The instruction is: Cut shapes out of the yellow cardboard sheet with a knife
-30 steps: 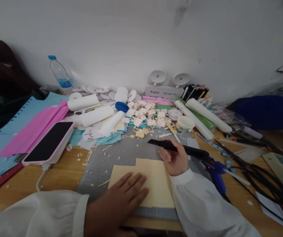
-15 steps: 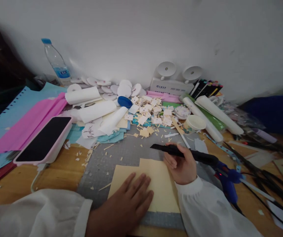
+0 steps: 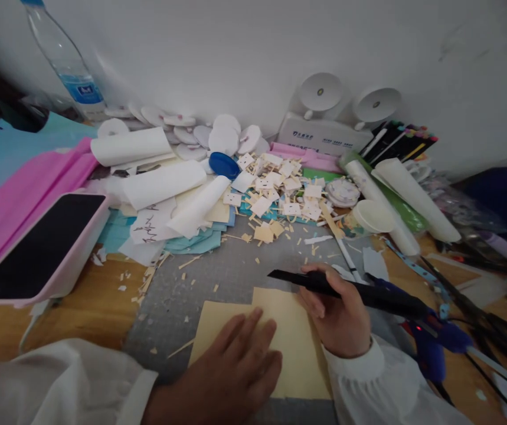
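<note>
A pale yellow sheet (image 3: pixel 297 336) with a stepped upper edge lies on the grey cutting mat (image 3: pixel 164 307). On its left part rests my left hand (image 3: pixel 231 369), fingers spread and holding nothing. My right hand (image 3: pixel 342 310) is closed around a black cutter-like tool (image 3: pixel 324 282), its pointed end toward the left above the sheet's top edge. The edge of that hand is at the sheet's right side. Small square cutouts with thin strips (image 3: pixel 275 189) are heaped behind the mat.
A phone (image 3: pixel 45 242) lies at the left, a bottle (image 3: pixel 67 71) behind it. Paper rolls (image 3: pixel 164 182) and white discs (image 3: pixel 224 139) stand at the back. To the right are a paper cup (image 3: pixel 370 217), a blue glue gun (image 3: pixel 428 348) and cables.
The camera view has moved closer and shifted. My left hand's fingers have risen and bent slightly on the sheet. The black tool remains in my right hand.
</note>
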### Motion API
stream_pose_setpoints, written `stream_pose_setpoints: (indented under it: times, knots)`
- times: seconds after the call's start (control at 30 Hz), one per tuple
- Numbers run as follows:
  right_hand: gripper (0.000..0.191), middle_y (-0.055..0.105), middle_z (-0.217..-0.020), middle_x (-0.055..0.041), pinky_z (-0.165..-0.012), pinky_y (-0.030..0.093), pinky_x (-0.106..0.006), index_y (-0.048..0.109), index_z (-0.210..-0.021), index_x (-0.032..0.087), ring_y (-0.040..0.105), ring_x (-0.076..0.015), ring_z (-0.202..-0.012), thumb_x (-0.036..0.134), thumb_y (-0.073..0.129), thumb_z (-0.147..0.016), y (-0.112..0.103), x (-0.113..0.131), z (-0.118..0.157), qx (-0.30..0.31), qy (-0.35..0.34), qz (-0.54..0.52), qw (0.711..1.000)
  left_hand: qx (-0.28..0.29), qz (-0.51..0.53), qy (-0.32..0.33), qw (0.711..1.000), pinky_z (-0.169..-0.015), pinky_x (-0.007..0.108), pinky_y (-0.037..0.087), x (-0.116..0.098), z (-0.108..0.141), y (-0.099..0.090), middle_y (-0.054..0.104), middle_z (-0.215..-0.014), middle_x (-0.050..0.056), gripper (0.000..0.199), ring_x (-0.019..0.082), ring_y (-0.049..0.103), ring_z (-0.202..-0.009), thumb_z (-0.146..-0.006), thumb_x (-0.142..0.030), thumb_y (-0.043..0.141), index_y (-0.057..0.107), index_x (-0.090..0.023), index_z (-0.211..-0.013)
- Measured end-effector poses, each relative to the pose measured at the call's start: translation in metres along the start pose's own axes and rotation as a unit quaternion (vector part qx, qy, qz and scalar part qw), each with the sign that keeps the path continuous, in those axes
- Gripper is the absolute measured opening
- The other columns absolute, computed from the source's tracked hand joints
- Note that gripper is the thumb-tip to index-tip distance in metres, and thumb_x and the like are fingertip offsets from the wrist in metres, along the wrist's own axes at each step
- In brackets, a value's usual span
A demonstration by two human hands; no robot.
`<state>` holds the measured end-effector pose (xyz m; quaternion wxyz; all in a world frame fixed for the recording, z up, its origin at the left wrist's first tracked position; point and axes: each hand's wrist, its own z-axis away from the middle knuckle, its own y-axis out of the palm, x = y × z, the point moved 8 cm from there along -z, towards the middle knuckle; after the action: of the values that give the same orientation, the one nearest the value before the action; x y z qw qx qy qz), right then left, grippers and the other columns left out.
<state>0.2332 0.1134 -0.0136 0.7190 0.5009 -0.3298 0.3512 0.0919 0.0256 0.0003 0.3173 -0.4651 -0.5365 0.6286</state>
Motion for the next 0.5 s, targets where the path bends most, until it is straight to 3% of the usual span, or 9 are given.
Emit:
stream_pose_setpoints:
  times: [0.27, 0.5]
  knots:
    - [0.024, 0.036, -0.039, 0.0051, -0.042, 0.022, -0.024, 0.070, -0.082, 0.019, 0.029, -0.0083, -0.038, 0.041, 0.062, -0.077, 0.0008, 0.0054, 0.0022, 0.001, -0.010, 0.014, 1.000, 0.004, 0.055, -0.006, 0.998, -0.105, 0.052, 0.031, 0.0049, 0.0024, 0.0033, 0.033, -0.148, 0.022, 0.051, 0.042, 0.032, -0.135, -0.088, -0.024, 0.052, 0.043, -0.012, -0.138]
    - [0.024, 0.035, -0.039, 0.0046, -0.041, 0.023, -0.024, 0.070, -0.081, 0.019, 0.029, -0.0085, -0.039, 0.041, 0.061, -0.077, 0.0026, 0.0070, 0.0016, 0.009, -0.006, 0.016, 1.000, 0.006, 0.074, -0.017, 0.997, -0.111, 0.051, 0.023, 0.0062, 0.0032, 0.0081, 0.026, -0.152, 0.019, 0.059, 0.038, 0.019, -0.141, -0.088, -0.029, 0.053, 0.037, -0.013, -0.142]
